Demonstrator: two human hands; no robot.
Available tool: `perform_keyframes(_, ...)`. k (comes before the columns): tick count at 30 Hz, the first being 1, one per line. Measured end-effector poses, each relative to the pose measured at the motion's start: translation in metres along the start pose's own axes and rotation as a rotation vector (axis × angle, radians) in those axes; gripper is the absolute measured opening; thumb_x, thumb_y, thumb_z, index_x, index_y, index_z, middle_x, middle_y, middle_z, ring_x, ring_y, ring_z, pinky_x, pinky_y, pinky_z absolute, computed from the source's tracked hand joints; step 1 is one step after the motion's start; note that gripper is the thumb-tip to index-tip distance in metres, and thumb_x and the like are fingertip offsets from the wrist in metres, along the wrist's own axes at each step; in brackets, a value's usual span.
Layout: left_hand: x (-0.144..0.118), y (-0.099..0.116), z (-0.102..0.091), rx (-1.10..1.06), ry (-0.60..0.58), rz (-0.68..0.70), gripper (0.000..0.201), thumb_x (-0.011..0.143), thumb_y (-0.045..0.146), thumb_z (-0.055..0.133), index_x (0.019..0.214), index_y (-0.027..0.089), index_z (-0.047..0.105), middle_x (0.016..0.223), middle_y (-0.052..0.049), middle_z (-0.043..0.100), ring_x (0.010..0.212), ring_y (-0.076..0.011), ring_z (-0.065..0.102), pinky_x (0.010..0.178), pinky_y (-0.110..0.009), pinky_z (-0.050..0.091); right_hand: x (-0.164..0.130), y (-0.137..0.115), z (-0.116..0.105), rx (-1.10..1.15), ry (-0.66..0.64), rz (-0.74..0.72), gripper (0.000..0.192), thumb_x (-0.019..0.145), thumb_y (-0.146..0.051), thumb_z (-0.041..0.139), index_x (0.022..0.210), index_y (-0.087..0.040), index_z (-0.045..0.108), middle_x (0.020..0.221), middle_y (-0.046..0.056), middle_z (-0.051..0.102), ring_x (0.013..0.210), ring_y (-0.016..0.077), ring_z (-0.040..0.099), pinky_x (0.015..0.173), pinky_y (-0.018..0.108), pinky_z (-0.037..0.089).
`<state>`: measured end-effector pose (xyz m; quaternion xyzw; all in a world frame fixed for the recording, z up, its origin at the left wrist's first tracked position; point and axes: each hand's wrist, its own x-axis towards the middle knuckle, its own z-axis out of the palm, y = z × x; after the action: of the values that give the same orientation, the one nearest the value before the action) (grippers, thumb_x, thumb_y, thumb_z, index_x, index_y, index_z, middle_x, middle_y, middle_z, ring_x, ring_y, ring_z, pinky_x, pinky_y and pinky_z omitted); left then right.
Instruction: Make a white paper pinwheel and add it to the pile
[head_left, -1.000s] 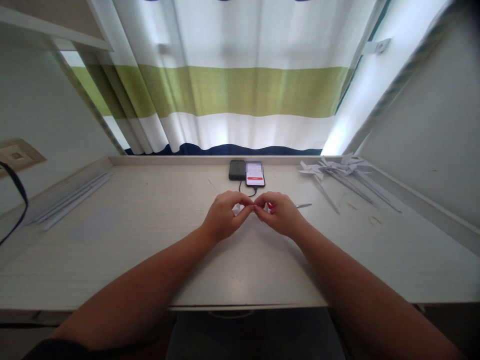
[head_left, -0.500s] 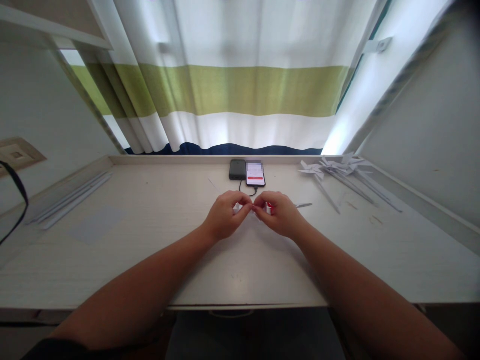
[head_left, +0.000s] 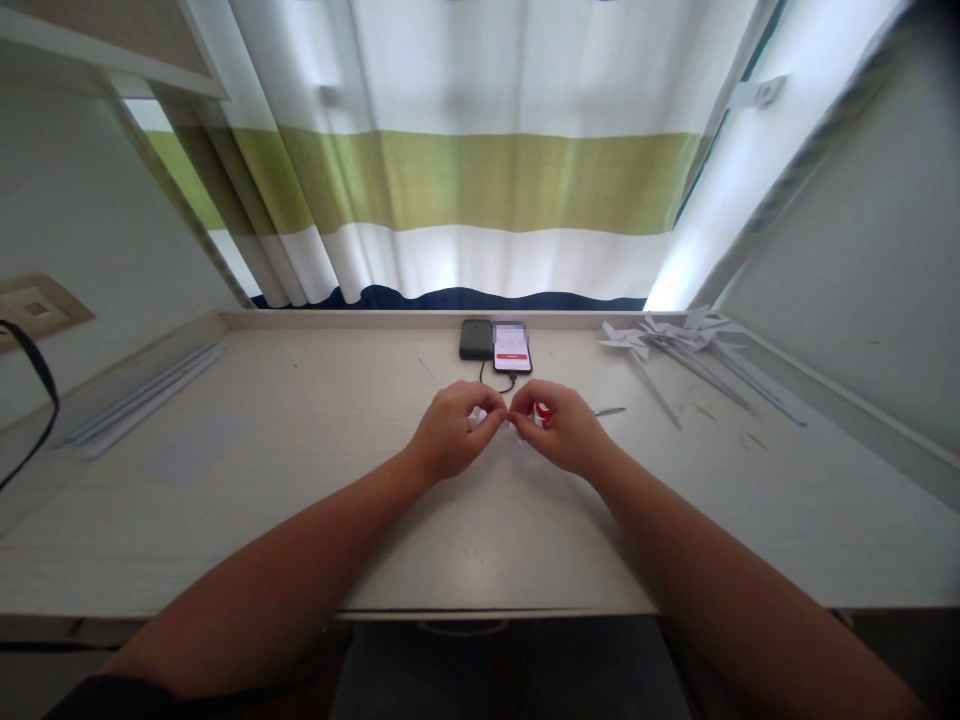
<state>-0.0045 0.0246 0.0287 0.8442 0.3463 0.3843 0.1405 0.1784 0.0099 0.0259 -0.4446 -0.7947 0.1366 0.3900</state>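
A: What are the hands working over?

B: A pale desk; it is running back to a low ledge, and beyond that a white curtain with a green band is hanging, daylight glowing through it.

A: What is lying about?

B: At the far middle, a black box and a phone with a lit screen are resting side by side, a cable curving near them. On the far right, paper pinwheels are lying in a cluster on their sticks. On the left, long paper rolls are lying beside the edge, and a pale sheet is resting nearer.

A: And the hands?

B: Both arms are stretching in from the near side. The left hand and right hand are meeting at the middle, backs up, fingers curling. On each, thumb and forefinger are pinching together on white paper, which is peeking out between and just below them; most of it is hiding behind the fingers.

A: Anything beside the right hand?

B: Something red is showing within its curl, and a slim metallic tip is pointing out to its right.
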Motion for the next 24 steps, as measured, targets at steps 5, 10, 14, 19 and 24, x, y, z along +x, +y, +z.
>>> perform_keyframes(5, -0.0012, 0.0001, 0.0006, 0.045, 0.015, 0.016, 0.008, 0.083, 0.022, 0.055, 0.079, 0.020, 0.061, 0.078, -0.002, 0.063, 0.078, -0.0184, 0.055, 0.076, -0.034, 0.043, 0.0012, -0.0003, -0.0023, 0.014, -0.011, -0.025, 0.006, 0.075, -0.015, 0.058, 0.070, -0.018, 0.058, 0.070, 0.001, 0.060, 0.067, 0.0153, 0.053, 0.068, 0.030, 0.040)
perform_keyframes(10, -0.0030, 0.0011, -0.0006, 0.089, 0.079, 0.061, 0.007, 0.079, 0.024, 0.061, 0.082, 0.021, 0.066, 0.093, -0.006, 0.063, 0.093, -0.0217, 0.054, 0.088, -0.040, 0.040, 0.0017, -0.0017, -0.0028, 0.008, -0.015, -0.020, 0.007, 0.076, -0.014, 0.057, 0.071, -0.018, 0.058, 0.070, 0.001, 0.060, 0.068, 0.0156, 0.053, 0.069, 0.031, 0.040)
perform_keyframes(14, -0.0029, -0.0003, -0.0007, 0.096, 0.093, 0.061, 0.005, 0.076, 0.024, 0.065, 0.079, 0.023, 0.069, 0.100, -0.006, 0.063, 0.100, -0.0235, 0.053, 0.093, -0.043, 0.039, 0.0012, -0.0003, -0.0014, 0.004, -0.020, -0.019, 0.005, 0.076, -0.015, 0.058, 0.072, -0.018, 0.059, 0.071, 0.002, 0.061, 0.068, 0.0158, 0.054, 0.069, 0.031, 0.041)
perform_keyframes(19, -0.0019, -0.0030, -0.0001, 0.083, 0.074, 0.049, 0.005, 0.075, 0.024, 0.066, 0.076, 0.024, 0.071, 0.098, -0.005, 0.066, 0.097, -0.0238, 0.055, 0.091, -0.044, 0.040, 0.0009, 0.0026, 0.0006, 0.019, -0.038, -0.016, 0.006, 0.077, -0.015, 0.057, 0.072, -0.018, 0.058, 0.071, 0.001, 0.060, 0.067, 0.0150, 0.053, 0.065, 0.029, 0.041)
perform_keyframes(24, -0.0024, -0.0043, 0.0008, 0.084, 0.069, 0.046, 0.005, 0.074, 0.023, 0.067, 0.074, 0.024, 0.072, 0.097, -0.004, 0.067, 0.097, -0.0239, 0.055, 0.090, -0.044, 0.042, 0.0007, 0.0049, 0.0015, 0.026, -0.029, -0.027, 0.006, 0.077, -0.015, 0.057, 0.072, -0.018, 0.058, 0.070, 0.001, 0.059, 0.066, 0.0143, 0.052, 0.064, 0.028, 0.041)
